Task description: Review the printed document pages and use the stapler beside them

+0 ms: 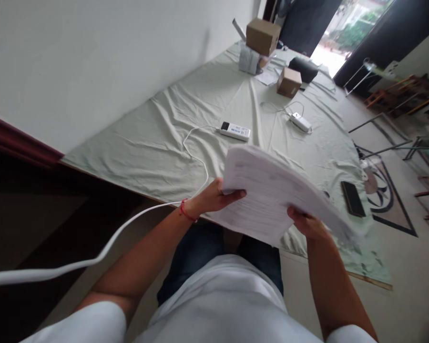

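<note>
Over the green cloth [157,143], the left hand [214,196] and right hand [309,225] grasped the papers [260,193], thumbs on top; these were lifted, not yet set down.

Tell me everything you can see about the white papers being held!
The papers look like a whitish bundle with rows of print, too blurred to read. They're tilted and curved, fanning toward the picture's right. The left grip and right grip hold them over the near edge of the green cloth.
</note>
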The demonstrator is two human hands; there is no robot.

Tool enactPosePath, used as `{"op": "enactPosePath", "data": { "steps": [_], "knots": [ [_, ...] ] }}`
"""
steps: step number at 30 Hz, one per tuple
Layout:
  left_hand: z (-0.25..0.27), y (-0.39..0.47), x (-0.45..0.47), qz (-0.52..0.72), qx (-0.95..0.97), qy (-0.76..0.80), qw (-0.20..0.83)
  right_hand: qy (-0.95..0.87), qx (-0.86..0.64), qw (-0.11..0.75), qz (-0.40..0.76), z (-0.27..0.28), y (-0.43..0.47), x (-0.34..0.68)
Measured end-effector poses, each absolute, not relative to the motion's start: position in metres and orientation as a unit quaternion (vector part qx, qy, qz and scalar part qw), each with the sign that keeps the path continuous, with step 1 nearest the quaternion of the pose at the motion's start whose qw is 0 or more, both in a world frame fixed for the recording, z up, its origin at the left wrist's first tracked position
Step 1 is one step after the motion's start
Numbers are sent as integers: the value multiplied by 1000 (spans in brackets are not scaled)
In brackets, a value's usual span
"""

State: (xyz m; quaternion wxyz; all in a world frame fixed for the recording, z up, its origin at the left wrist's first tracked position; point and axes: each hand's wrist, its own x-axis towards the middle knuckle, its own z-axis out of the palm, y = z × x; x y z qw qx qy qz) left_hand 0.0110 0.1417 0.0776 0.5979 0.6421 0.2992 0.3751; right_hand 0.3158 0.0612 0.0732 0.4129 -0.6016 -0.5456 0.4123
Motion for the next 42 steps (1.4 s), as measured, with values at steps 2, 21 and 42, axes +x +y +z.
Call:
{"op": "enactPosePath", "data": {
  "steps": [2, 21, 42],
  "knots": [
    [74, 128, 12, 367, 564, 306, 673, -491, -604, 445, 442, 71, 51, 306],
    [20, 64, 19, 364, 245, 435, 787, -392, -665, 358, 525, 56, 57, 293],
    [22, 84, 36, 355, 223, 450, 789, -902, -429, 24, -29, 71, 216, 242]
  ]
}}
